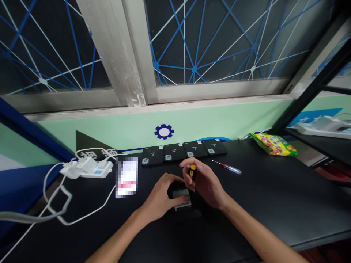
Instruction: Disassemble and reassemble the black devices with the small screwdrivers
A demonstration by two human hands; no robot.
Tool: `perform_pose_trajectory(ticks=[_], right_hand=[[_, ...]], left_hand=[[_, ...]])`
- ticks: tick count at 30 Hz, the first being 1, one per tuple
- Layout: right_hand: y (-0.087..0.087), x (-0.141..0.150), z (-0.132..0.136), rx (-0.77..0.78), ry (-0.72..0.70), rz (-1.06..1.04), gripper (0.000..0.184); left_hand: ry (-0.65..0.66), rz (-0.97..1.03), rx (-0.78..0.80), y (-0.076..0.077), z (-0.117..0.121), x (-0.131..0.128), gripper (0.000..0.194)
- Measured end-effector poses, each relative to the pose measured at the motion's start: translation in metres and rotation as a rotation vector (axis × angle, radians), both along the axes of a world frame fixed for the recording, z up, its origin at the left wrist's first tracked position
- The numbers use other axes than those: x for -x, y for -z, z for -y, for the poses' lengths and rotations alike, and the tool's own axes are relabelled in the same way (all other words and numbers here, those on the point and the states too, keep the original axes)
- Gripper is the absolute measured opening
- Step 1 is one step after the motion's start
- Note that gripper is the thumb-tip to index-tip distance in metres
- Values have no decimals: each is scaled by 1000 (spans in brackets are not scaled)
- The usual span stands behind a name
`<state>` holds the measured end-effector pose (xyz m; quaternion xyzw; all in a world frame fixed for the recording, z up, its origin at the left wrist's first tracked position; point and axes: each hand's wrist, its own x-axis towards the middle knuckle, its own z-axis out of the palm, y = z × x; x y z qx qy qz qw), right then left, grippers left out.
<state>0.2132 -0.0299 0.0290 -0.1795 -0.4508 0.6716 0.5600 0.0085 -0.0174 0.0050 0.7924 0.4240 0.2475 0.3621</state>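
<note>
My left hand [160, 199] rests on a small flat black device [180, 194] with a grey label on its face. The fingers curl round its far edge and the thumb presses on the label. My right hand [208, 184] is closed round a screwdriver [193, 171] with a black and yellow handle, held over the right side of the device. Its shaft and tip are hidden behind the hand. Beyond both hands, several flat black boxes [174, 151] with small stickers stand in a row by the wall.
A second screwdriver [231, 168] with a clear handle lies to the right, near a yellow-green snack bag [274, 144]. On the left are a blurred bright phone-like screen [127, 178] and a white power strip [100, 170] with looping cables. Window and green wall bound the black table [274, 197].
</note>
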Motion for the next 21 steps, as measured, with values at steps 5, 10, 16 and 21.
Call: perform_pose_trajectory(ticks=[5, 10, 16, 21], right_hand=[[-3, -1, 0, -22, 19, 26, 18], [1, -1, 1, -20, 21, 19, 22], [0, -1, -1, -25, 26, 48, 35], [-3, 0, 1, -28, 42, 35, 21]], left_hand=[[-7, 2, 4, -2, 1, -1, 37], [-9, -6, 16, -4, 1, -1, 34], [0, 6, 15, -3, 1, -1, 38], [-5, -6, 3, -3, 1, -1, 35]])
